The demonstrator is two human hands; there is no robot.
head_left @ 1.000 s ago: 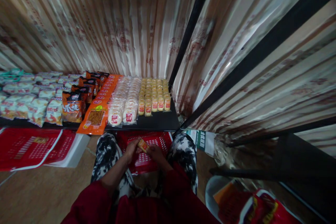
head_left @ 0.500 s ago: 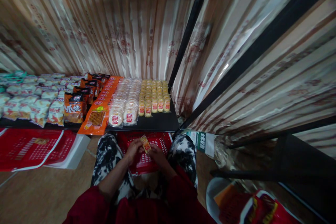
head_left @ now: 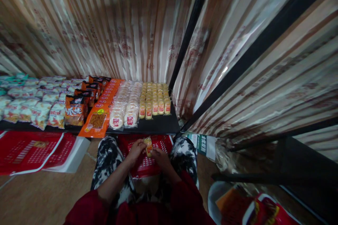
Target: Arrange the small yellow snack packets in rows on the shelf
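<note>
A small yellow snack packet [head_left: 148, 146] with a red-orange label is held between both hands, over a red plastic basket [head_left: 161, 144] between my knees. My left hand [head_left: 137, 149] pinches the packet's left edge. The fingers of my right hand [head_left: 159, 156] close on its lower right side. Just ahead on the black shelf [head_left: 161, 124] stand rows of matching yellow packets [head_left: 155, 100]. Left of them lie round white crackers [head_left: 124, 107] in clear wrappers.
Orange snack bags [head_left: 96, 119] and white snack bags [head_left: 39, 112] fill the shelf's left side. Another red basket [head_left: 29, 151] lies on the floor at left. At right are black frame bars [head_left: 224, 98] and a white bin [head_left: 213, 197] with red packaging. A striped curtain hangs behind.
The packet has turned more upright between my fingers, and both hands have shifted slightly. The whole view has moved a little; the shelf goods stay as they were.
</note>
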